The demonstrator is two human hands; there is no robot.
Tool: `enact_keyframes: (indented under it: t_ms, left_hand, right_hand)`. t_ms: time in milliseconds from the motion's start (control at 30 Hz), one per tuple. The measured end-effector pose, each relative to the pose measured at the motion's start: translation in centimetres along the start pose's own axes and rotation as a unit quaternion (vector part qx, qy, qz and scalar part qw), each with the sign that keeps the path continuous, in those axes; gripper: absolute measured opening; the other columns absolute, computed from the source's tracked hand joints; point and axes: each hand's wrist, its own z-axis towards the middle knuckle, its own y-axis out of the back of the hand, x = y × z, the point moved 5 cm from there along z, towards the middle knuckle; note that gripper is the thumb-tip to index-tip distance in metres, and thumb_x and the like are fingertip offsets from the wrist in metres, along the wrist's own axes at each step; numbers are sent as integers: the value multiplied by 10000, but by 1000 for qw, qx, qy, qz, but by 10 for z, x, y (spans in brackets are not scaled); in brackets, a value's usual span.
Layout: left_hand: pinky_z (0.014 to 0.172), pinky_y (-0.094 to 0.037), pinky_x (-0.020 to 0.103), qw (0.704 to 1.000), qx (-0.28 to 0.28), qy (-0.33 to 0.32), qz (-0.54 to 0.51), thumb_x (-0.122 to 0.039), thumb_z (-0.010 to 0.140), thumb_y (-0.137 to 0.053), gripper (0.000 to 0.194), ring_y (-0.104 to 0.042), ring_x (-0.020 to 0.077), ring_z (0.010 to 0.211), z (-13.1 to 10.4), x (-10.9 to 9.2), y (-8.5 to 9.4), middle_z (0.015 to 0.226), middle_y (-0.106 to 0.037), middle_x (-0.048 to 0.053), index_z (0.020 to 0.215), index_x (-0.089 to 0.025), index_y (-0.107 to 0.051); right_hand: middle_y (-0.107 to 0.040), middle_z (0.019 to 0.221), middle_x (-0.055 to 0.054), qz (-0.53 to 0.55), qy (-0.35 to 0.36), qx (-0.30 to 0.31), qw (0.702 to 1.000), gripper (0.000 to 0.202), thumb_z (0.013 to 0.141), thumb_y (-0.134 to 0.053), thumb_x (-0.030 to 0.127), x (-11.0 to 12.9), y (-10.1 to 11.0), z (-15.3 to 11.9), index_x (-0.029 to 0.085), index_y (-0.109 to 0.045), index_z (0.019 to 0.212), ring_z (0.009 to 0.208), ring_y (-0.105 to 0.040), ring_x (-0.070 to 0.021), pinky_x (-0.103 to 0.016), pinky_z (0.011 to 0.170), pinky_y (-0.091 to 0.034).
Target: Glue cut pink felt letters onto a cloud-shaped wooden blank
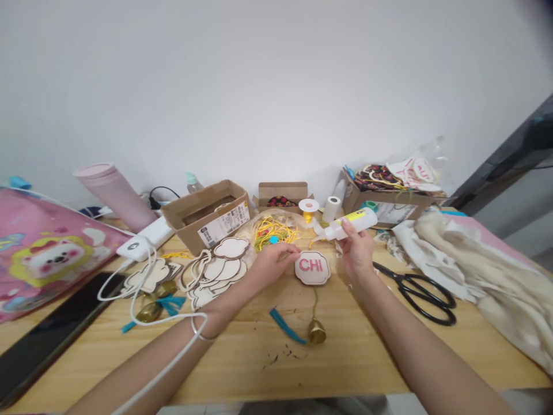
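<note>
Bottle (360,221) sat snug in right hand (359,251), tilted probably for aim; left hand (276,258) bunched by CHI plaque (311,272), couldn't tell if gripping.

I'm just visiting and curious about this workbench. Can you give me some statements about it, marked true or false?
1. The right hand holds a white plastic bottle with a yellow label. True.
2. The black-handled scissors are in the left hand. False: they lie on the table, to the right of the right hand.
3. The pale, scallop-edged tag bears the pink letters "CHI". True.
4. The gold-coloured bell lies on the far side of the tag. False: it lies on the near side, closer to the person.
5. The teal tassel lies to the left of the bell. True.
</note>
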Motion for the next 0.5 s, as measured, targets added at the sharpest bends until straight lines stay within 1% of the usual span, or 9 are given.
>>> enact_keyframes:
  t_ms: [133,200,267,367,433,500]
  left_hand:
    - [716,-459,294,997,-20,0,78,-349,843,-431,250,-606,172,786,16,-1,-6,829,-674,33,806,-172,-603]
    - [702,-453,307,991,-31,-9,128,-320,863,-394,252,-599,177,770,20,-5,-8,822,-663,46,813,-165,-585]
    - [728,-451,320,986,-33,-27,163,-283,869,-388,223,-593,180,805,20,-9,-10,860,-654,60,836,-164,-573]
    - [818,-438,342,981,-34,-78,174,-238,854,-430,163,-575,181,906,17,-13,-11,951,-636,81,832,-161,-572]
    - [879,-418,356,980,-36,-107,166,-225,841,-466,142,-554,180,977,16,-10,-12,1027,-617,89,804,-161,-588]
    - [910,-406,373,980,-37,-114,160,-224,821,-508,128,-541,184,1018,16,-4,-14,1078,-602,85,786,-167,-617]
  right_hand:
    - [-660,695,24,13,0,-3,1000,363,464,-787,271,-4,2,2,159,-579,740,616,-618,-110,-230,595,-525]
    - [-664,726,21,26,-7,-2,1000,387,455,-792,270,-6,3,4,159,-582,761,635,-621,-110,-239,631,-531]
    - [-665,745,17,32,-12,-1,999,413,441,-799,265,-7,4,6,160,-585,778,653,-624,-115,-244,647,-533]
    - [-661,738,14,36,-22,-9,999,416,441,-798,277,-7,6,8,158,-593,783,636,-622,-114,-222,588,-526]
    - [-658,726,14,48,-31,-11,998,402,445,-796,286,-7,5,7,154,-599,771,618,-617,-109,-205,548,-515]
    - [-659,729,13,58,-39,-4,998,388,453,-794,286,-7,5,6,154,-601,763,626,-617,-111,-208,552,-516]
